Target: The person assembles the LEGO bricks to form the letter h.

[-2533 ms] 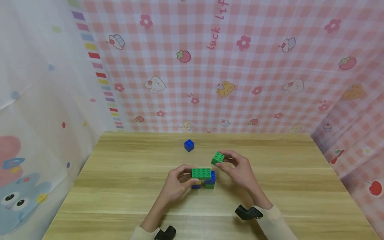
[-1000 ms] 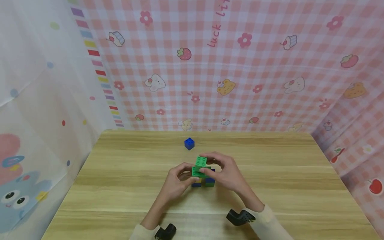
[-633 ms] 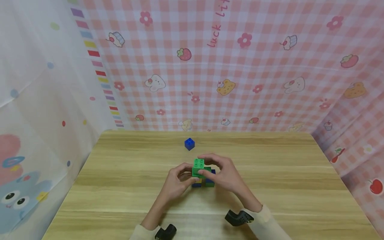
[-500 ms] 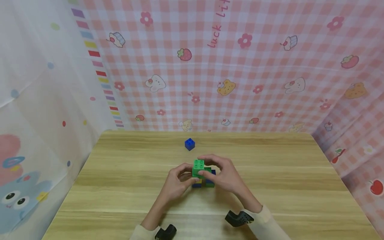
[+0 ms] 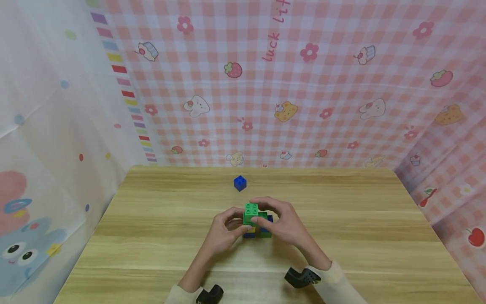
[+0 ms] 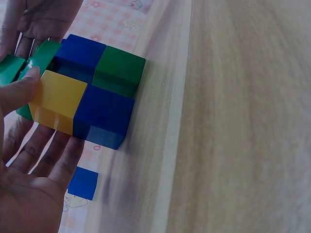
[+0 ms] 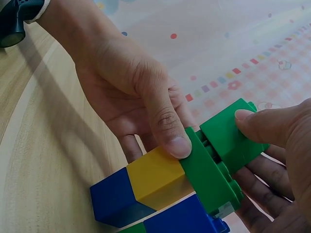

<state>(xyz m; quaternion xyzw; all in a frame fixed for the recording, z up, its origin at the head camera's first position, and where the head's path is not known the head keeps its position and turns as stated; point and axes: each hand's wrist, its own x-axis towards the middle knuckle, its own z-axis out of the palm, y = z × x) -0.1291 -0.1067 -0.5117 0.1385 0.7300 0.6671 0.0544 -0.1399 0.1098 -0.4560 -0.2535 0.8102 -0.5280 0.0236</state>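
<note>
My left hand [image 5: 224,232] holds a small building-brick bridge, its thumb in front on the yellow brick [image 6: 58,102] and its fingers behind. That yellow brick sits on a blue brick [image 6: 103,114]. The other pillar is an upper blue brick [image 6: 80,56] over a lower green brick [image 6: 120,70]. A long green brick [image 7: 206,172] spans both pillars. With thumb and fingers, my right hand [image 5: 285,221] pinches a square green brick [image 5: 251,211] over the long brick's left end. In the right wrist view its underside is right at the studs, slightly askew, with a narrow dark gap showing.
A loose blue brick [image 5: 240,183] lies behind the bridge toward the far edge of the wooden table [image 5: 152,253]. A pink checked cloth [image 5: 265,84] hangs beyond that edge. Each wrist wears a black camera [image 5: 301,277].
My right hand has brought the square green brick leftward onto the long green brick's left end and sunk slightly lately. The left hand keeps its hold on the bridge.
</note>
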